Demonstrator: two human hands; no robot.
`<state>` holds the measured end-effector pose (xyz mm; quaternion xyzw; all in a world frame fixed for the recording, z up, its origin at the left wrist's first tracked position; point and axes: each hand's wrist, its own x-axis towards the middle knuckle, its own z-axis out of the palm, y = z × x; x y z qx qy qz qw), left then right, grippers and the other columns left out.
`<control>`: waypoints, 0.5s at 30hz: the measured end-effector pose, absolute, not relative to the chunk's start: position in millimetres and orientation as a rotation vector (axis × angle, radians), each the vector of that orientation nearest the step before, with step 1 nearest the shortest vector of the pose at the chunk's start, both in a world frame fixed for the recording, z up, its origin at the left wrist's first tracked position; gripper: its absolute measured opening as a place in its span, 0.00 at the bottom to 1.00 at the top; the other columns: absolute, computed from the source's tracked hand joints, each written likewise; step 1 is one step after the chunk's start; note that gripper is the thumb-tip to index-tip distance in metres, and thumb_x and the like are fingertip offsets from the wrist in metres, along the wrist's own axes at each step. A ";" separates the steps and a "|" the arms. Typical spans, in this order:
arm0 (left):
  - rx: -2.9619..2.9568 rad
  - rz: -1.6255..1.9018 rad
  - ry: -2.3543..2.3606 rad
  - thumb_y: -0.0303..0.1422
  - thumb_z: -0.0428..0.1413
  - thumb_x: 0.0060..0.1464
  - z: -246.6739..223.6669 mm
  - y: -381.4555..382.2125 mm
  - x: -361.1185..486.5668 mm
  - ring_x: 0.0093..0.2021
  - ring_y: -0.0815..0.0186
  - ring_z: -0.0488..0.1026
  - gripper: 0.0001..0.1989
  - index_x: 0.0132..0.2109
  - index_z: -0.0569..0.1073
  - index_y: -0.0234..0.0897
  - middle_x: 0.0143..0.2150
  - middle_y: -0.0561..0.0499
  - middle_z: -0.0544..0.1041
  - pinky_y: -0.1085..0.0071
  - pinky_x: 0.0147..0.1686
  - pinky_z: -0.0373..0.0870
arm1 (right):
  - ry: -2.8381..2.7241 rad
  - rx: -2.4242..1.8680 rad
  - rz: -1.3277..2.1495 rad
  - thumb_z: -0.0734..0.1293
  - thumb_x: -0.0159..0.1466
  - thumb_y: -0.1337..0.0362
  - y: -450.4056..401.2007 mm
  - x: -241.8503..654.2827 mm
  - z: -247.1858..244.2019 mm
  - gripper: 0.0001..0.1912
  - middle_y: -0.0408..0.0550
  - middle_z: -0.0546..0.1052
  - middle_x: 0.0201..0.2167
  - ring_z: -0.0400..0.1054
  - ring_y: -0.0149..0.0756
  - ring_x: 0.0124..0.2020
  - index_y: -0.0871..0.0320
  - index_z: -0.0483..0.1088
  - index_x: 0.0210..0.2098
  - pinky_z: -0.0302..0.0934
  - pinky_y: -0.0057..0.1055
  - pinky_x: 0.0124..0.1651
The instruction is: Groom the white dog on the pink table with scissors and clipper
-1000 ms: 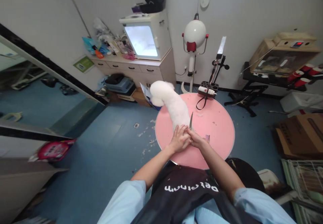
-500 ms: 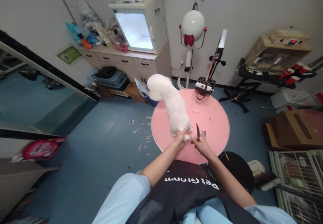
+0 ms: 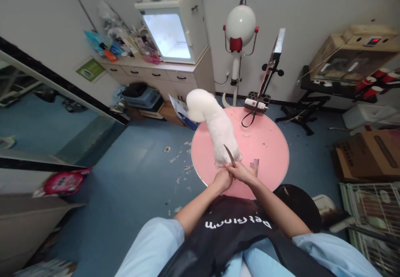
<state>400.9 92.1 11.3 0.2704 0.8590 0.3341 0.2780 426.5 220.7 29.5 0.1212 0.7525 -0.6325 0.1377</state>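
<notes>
At 12 o'clock from both hands, the white dog (image 3: 215, 123) stood on the round pink table (image 3: 268, 152), rump toward the person. Right hand (image 3: 242, 172) gripped the curved scissors (image 3: 229, 155), blades running toward 11 o'clock into the rear coat. Left hand (image 3: 222, 179), touching it, was curled under the hindquarters; what it grasped I could not tell.

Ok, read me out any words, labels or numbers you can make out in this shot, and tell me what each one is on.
"PetGroom", roughly, white letters seen upside down on the black apron; the middle letters are unclear.
Red lit digits on the display of the wooden box: too small to read.
Green sign on the left wall: too blurred to read.
Pink packet at lower left: print blurred, unreadable.
</notes>
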 end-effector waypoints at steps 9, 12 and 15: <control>1.437 0.411 2.377 0.33 0.54 0.62 42.9 80.6 339.0 0.65 0.46 0.71 0.21 0.60 0.75 0.30 0.61 0.31 0.75 0.50 0.66 0.64 | 2.150 0.728 -2.216 0.70 0.58 0.39 221.2 449.0 -5.4 0.27 0.42 0.63 0.17 0.59 0.36 0.23 0.51 0.60 0.17 0.62 0.35 0.29; 1.838 0.359 2.024 0.32 0.59 0.58 42.5 107.9 305.8 0.70 0.49 0.66 0.24 0.61 0.75 0.34 0.65 0.35 0.74 0.52 0.73 0.54 | 2.096 0.776 -2.307 0.72 0.56 0.42 221.3 448.8 -0.5 0.26 0.41 0.62 0.14 0.58 0.35 0.22 0.50 0.60 0.15 0.64 0.36 0.29; 1.970 0.279 1.677 0.34 0.57 0.62 39.4 133.2 285.9 0.52 0.55 0.78 0.10 0.47 0.79 0.36 0.46 0.40 0.82 0.60 0.62 0.67 | 2.099 0.786 -2.333 0.72 0.56 0.46 224.4 452.0 10.3 0.24 0.41 0.64 0.13 0.60 0.34 0.22 0.53 0.63 0.15 0.66 0.35 0.30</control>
